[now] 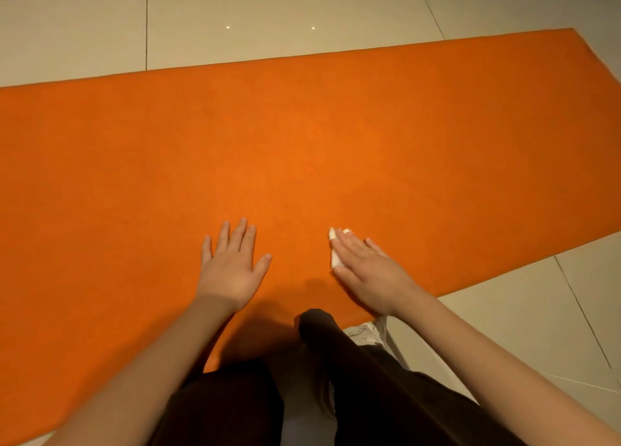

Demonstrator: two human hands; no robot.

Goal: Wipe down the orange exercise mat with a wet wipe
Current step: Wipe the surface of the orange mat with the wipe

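Fingers straight, the right hand (366,271) presses a white wet wipe (335,259) flat onto the mat without curling round it. The left hand (232,264) also lies palm down, fingers spread, holding nothing. The pale tiled floor (268,15) bears the orange exercise mat (302,136), which stretches across the view. Dark trouser legs (353,361) overlap its near edge. The wipe shows beside the index finger and at the fingertips.

Dim warm light, soft focus, wide-angle edge distortion
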